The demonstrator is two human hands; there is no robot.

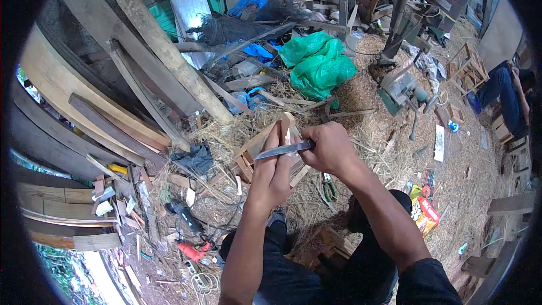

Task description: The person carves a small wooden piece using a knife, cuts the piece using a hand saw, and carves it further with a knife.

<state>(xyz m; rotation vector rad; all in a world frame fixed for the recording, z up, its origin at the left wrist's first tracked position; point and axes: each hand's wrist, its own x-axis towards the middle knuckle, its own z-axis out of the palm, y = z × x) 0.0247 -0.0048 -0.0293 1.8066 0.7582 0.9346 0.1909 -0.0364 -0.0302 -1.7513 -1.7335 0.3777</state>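
Note:
A knife is held by its handle in my right hand, whose fingers are wrapped round it. The blade points left and lies across a piece of light wood. My left hand grips that wood from the left, with its fingers pointing up along it. The lower part of the wood is hidden by my hands. Just behind my left hand, lower down, is a wooden frame on the ground.
Tall planks lean at the left. A green plastic bag lies ahead. A red power tool and a dark grinder are at the lower left. Another person sits at the far right. A metal machine stands ahead right.

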